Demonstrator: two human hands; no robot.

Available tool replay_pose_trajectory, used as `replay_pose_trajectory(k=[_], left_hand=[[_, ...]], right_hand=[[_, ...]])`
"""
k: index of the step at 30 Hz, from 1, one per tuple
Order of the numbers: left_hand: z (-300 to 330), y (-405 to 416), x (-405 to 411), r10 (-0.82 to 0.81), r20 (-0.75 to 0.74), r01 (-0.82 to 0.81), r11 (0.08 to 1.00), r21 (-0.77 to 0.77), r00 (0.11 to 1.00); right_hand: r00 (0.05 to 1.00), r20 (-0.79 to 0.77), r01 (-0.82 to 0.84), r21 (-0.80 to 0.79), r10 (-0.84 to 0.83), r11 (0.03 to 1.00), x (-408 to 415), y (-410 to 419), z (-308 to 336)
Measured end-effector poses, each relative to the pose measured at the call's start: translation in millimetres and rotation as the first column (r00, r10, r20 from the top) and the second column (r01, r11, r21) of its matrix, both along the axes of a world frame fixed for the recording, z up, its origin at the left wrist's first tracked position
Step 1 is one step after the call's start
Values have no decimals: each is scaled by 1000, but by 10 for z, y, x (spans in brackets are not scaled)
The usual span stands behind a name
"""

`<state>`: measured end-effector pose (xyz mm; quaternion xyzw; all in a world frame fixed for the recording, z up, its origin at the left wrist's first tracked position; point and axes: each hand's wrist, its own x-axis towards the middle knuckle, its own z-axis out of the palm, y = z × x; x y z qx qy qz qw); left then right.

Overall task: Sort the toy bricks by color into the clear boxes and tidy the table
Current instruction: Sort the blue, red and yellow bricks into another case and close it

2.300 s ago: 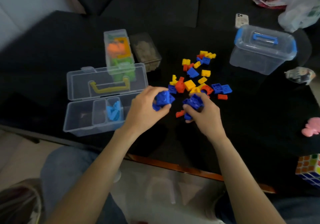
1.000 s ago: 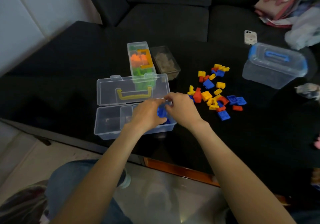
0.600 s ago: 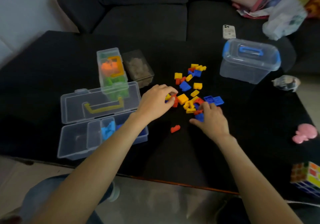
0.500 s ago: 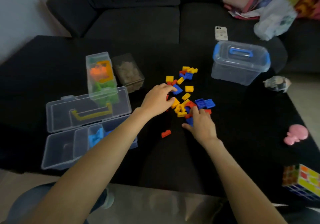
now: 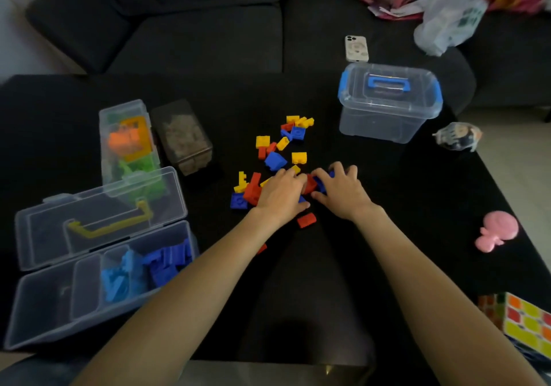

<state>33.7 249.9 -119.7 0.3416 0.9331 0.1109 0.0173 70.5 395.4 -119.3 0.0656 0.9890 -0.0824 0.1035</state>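
Since the earlier frame both hands have been brought together over the brick pile (image 5: 280, 161), the left hand (image 5: 281, 196) and right hand (image 5: 343, 191) curled among bricks, grip undeterminable; red pieces could be scooped with blue toward the open box (image 5: 44, 311)

Black table (image 5: 417, 200) w/ loose bricks (image 5: 280, 159), clear boxes (image 5: 98, 254), cube (image 5: 524, 323)

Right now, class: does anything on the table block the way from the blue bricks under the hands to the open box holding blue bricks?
Nothing visible does. Bare table lies between both hands' pile and the open box, whose lid is folded back.
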Motion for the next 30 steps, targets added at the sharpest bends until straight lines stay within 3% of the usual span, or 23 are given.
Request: replay_pose_trajectory(k=[4, 7, 11, 16, 18, 25, 30], left_hand=[[33, -100, 3, -24, -70, 25, 1000, 7, 997], [127, -219, -23, -21, 9, 20, 986, 163, 1000], [245, -303, -352, 126, 73, -143, 941, 306, 989], [138, -210, -644, 123, 101, -128, 991, 41, 987], [70, -172, -675, 109, 71, -111, 994, 23, 991], [-21, -198, -748, 129, 108, -139, 986, 94, 986], [165, -352, -646, 130, 53, -139, 959, 248, 990]], right_hand=[[999, -30, -15, 17, 16, 1000, -25, 62, -13], [999, -26, -26, -50, 25, 998, -72, 101, -5], [994, -97, 33, -207, -55, 978, -149, 144, 32], [957, -274, 0, -322, -94, 947, -570, 168, 132], [949, -301, -18, -347, -93, 938, -844, 135, 142], [965, -103, -248, -74, 240, 966, -1426, 70, 93], [961, -152, -239, -39, 231, 970, -1240, 111, 71]])
